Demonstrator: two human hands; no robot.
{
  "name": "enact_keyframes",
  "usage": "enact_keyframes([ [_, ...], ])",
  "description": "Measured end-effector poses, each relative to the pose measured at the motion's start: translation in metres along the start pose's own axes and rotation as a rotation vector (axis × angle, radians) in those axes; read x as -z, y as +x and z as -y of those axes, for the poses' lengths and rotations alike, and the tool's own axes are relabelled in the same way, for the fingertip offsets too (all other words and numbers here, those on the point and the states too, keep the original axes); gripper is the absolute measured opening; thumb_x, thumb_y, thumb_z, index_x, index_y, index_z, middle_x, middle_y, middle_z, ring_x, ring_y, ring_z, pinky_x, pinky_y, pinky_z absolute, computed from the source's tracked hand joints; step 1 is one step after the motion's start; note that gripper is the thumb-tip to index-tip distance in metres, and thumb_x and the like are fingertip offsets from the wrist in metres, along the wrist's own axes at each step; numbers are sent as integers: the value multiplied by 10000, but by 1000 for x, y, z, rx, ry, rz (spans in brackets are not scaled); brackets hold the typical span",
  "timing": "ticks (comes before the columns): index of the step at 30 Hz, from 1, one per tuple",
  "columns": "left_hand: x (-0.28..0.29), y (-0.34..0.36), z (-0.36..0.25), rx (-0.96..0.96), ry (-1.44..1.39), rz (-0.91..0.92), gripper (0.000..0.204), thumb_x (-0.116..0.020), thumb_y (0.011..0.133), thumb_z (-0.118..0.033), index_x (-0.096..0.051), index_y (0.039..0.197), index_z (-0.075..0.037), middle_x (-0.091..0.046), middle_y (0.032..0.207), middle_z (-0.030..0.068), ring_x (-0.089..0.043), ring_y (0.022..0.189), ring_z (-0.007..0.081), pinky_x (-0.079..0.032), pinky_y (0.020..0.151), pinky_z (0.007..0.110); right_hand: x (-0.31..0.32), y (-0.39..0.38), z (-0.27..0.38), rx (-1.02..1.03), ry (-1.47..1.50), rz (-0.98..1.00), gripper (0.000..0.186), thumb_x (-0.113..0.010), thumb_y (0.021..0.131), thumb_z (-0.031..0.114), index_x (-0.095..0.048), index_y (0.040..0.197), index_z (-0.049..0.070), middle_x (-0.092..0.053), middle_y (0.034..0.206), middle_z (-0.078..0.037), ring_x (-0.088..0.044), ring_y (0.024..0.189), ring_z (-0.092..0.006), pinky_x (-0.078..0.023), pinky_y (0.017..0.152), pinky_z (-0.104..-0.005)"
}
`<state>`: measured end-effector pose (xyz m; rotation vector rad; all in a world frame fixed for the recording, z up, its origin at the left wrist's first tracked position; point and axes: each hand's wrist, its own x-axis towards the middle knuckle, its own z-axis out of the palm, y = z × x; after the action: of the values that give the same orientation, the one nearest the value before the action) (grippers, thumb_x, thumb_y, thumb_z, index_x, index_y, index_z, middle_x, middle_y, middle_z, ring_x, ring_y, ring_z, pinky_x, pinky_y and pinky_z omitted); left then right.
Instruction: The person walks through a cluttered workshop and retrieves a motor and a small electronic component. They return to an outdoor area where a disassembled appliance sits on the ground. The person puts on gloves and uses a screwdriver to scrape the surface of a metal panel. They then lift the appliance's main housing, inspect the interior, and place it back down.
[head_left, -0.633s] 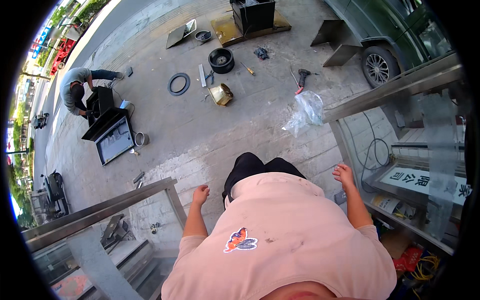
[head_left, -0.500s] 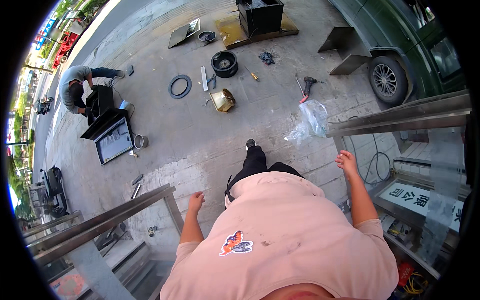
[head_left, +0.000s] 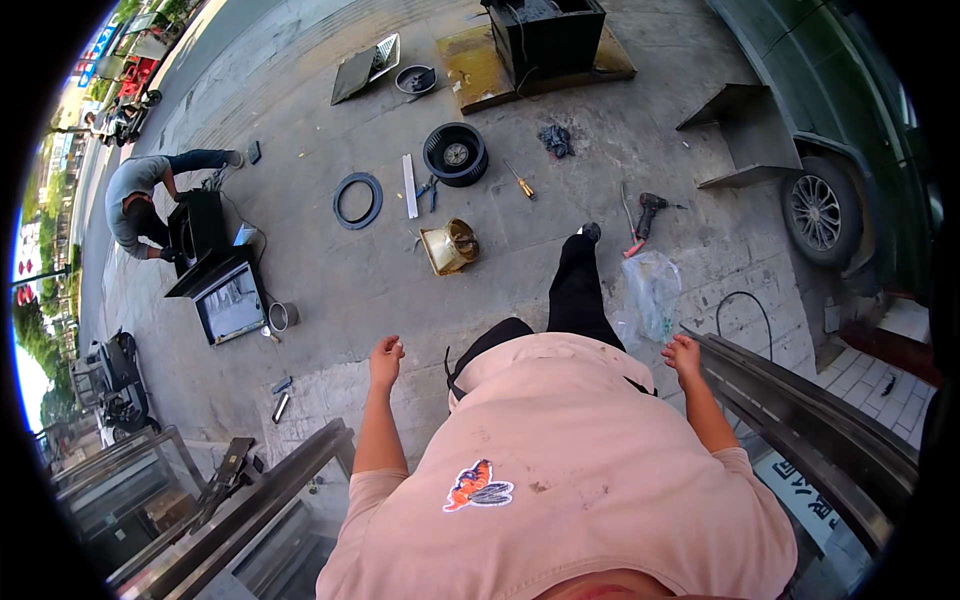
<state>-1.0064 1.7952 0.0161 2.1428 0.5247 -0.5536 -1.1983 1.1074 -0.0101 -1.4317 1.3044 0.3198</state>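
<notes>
My left hand (head_left: 386, 362) hangs at my left side with loosely bent fingers, holding nothing. On my right, my right hand (head_left: 682, 357) is also free, fingers half curled, beside the metal door frame and a clear plastic bag (head_left: 655, 290) on the ground. Ahead of my feet lie a grimy yellowed motor housing (head_left: 446, 247), a black fan wheel (head_left: 455, 154), a dark flat ring (head_left: 358, 201), a pale metal strip (head_left: 409, 186), pliers (head_left: 428, 190) and a yellow-handled screwdriver (head_left: 520, 180). A cordless drill (head_left: 650, 214) lies just beyond the bag.
Metal door frames (head_left: 800, 425) flank me. A co-worker (head_left: 140, 205) bends over a black open casing (head_left: 205, 235) at left. A black box (head_left: 550, 45) stands on a stained board ahead. Bent sheet metal (head_left: 745, 135) sits near a green vehicle (head_left: 850, 120).
I have walked forward between the door frames, and my other leg is now in front. Both hands have swung; my right fingers have curled more. The things on the ground appear nearer.
</notes>
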Motion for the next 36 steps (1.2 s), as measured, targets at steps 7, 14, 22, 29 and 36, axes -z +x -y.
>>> enact_keyframes([
  [7,-175,215,-225,-121,-233,-132,278,-579,966,-96,-613,1219,15,-686,1018,111,-663,825,152,-546,760,285,16,253,164,-50,-72,29,400,-561,927,128,-497,1308,20,-661,1009,-93,-694,798,-199,-531,600,-315],
  [14,-392,314,-456,-332,11,501,315,-576,968,-23,-576,1282,-15,-661,1076,81,-636,937,136,-533,826,282,9,393,222,-72,60,8,361,-581,927,125,-542,1277,46,-647,1048,-79,-690,831,-180,-525,641,-310],
  [22,-643,434,-405,-389,359,854,311,-611,919,-36,-615,1230,-41,-670,1011,92,-659,801,179,-542,750,299,-98,555,99,-229,44,-124,426,-624,869,121,-559,1275,5,-663,1044,-97,-689,877,-201,-540,737,-341],
  [29,-755,482,-286,-236,264,877,314,-602,924,6,-606,1236,-36,-667,1001,72,-636,767,136,-525,714,275,-177,740,-17,-210,-202,-298,420,-655,851,128,-601,1239,-23,-694,1098,-157,-687,962,-232,-529,862,-326],
  [36,-788,517,-249,-81,352,956,373,-614,915,30,-573,1280,-36,-665,1002,67,-628,766,128,-516,693,267,-218,916,-114,-223,-360,-296,375,-685,826,252,-646,1121,24,-698,1004,-206,-674,945,-376,-506,827,-447],
])
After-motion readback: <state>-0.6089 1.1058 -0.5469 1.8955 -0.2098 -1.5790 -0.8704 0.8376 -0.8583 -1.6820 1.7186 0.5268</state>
